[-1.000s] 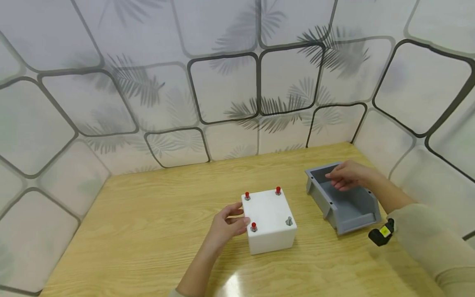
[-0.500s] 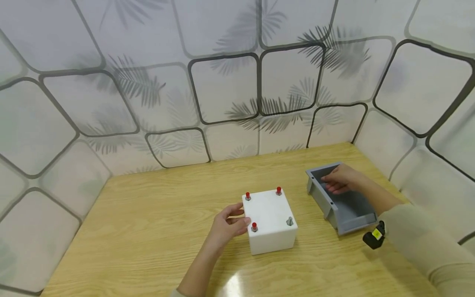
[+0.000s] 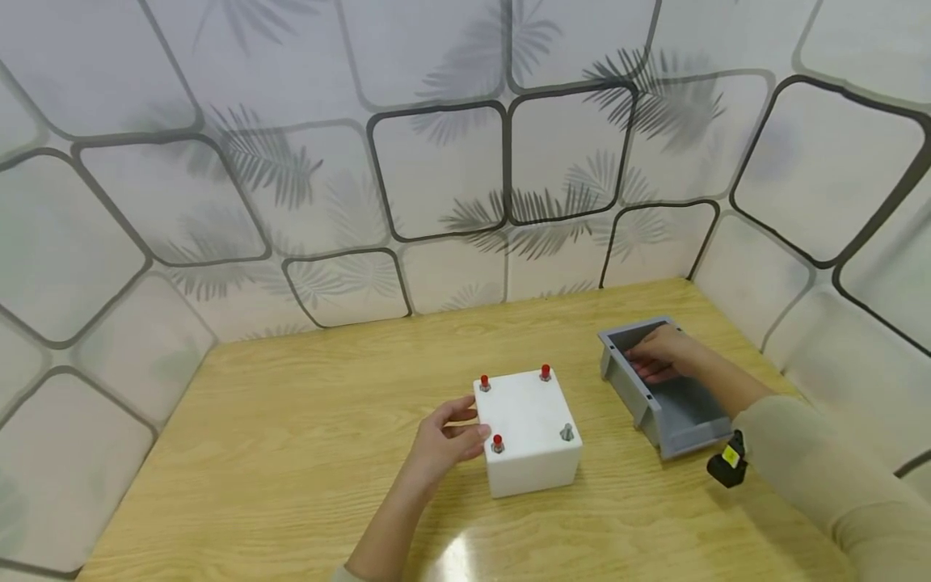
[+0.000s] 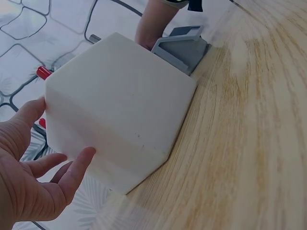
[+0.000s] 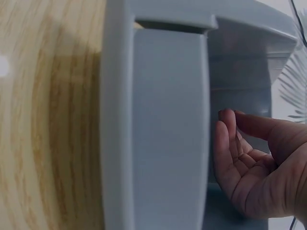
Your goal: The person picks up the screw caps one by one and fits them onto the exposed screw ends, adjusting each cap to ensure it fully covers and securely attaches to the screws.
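Observation:
A white box [image 3: 525, 414] stands on the table. Three of the bolts on its top carry red caps [image 3: 498, 442]; the bare metal bolt [image 3: 567, 432] is at the near right corner. My left hand [image 3: 444, 440] rests on the box's left side, thumb at the top edge and relaxed fingers against the side, as the left wrist view [image 4: 36, 170] also shows. Deep in the grey bin [image 3: 643, 416], my right hand [image 3: 665, 356] reaches toward the far left inside. Thumb and index fingertips [image 5: 229, 117] come together there; I cannot tell whether they pinch something small.
The wooden table [image 3: 313, 436] meets patterned wall covering [image 3: 451, 275] at the back and sides. The bin sits right of the box, with a strip of table between them. A black wrist camera [image 3: 727, 465] hangs from the right sleeve near the bin's front.
My right hand has moved left and lower into the bin, its fingertips now partly behind the bin's left wall. The left hand and the white box keep their places.

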The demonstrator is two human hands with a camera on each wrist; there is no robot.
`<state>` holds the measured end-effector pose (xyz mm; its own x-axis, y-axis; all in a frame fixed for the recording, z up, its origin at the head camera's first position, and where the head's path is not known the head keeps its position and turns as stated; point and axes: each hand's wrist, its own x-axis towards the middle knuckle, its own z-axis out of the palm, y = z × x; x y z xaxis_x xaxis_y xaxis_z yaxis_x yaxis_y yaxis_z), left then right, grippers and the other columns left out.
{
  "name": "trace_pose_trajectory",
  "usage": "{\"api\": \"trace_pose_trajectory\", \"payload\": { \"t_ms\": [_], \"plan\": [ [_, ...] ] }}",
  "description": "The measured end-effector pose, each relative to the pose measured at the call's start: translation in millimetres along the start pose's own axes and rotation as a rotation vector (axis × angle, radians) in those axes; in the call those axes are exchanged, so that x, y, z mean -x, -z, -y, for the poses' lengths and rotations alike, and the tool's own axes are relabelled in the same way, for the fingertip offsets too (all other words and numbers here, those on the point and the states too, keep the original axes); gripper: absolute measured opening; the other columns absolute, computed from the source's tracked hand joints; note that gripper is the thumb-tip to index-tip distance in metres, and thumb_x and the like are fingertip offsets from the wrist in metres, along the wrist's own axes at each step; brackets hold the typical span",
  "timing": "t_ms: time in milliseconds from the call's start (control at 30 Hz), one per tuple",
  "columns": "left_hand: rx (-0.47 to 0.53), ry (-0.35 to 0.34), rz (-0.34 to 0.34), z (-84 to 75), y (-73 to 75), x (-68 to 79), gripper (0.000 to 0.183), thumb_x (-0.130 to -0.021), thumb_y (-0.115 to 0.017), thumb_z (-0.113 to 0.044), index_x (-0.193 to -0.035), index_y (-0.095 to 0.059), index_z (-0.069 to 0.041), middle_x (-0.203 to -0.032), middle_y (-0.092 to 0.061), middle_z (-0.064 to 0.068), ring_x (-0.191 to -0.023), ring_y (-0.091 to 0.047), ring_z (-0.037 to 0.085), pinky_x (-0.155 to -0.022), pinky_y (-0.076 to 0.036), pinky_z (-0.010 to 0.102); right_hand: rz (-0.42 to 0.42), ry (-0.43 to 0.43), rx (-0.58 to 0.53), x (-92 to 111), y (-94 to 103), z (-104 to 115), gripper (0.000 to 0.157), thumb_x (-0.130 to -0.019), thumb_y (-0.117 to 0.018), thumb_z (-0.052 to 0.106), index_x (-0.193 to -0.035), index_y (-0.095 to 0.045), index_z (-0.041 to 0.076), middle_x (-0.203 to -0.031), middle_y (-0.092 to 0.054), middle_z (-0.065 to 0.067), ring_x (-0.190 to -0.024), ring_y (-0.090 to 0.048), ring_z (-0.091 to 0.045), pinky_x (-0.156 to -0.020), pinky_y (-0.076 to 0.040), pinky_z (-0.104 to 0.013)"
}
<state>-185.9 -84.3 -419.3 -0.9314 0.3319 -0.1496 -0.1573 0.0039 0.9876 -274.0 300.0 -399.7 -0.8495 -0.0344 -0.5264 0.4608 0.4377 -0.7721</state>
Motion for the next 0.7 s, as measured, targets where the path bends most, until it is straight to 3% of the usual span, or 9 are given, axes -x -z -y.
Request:
{"api": "trace_pose_trajectory", "payload": {
  "t_ms": [267, 700],
  "plan": [
    [0.003, -0.003, 0.009, 2.2, 2.0, -2.6, 0.064, -0.085, -0.073, -0.021, -0.138, -0.043, 0.001, -0.126, -0.047, 0.021, -0.099, -0.058, 0.02, -0.083, -0.057, 0.036, -0.003, -0.008, 0.024, -5.0, -2.7, -4.6, 0.011, -0.09, -0.056, 0.012, -0.086, -0.063, 0.005, -0.062, -0.061, 0.002, -0.057, -0.06, -0.007, -0.054, -0.056, -0.024],
    [-0.014, 0.002, 0.005, -0.7, -0.5, -2.9, 0.062, -0.085, -0.072, -0.02, -0.137, -0.044, 0.0, -0.127, -0.048, 0.02, -0.096, -0.058, 0.019, -0.083, -0.057, 0.037, -0.064, -0.038, -0.014, -12.7, -12.7, -13.4, 0.025, -0.088, -0.055, 0.011, -0.064, -0.061, 0.016, -0.058, -0.058, 0.004, -0.055, -0.058, -0.009, -0.05, -0.054, -0.025]
  ]
}}
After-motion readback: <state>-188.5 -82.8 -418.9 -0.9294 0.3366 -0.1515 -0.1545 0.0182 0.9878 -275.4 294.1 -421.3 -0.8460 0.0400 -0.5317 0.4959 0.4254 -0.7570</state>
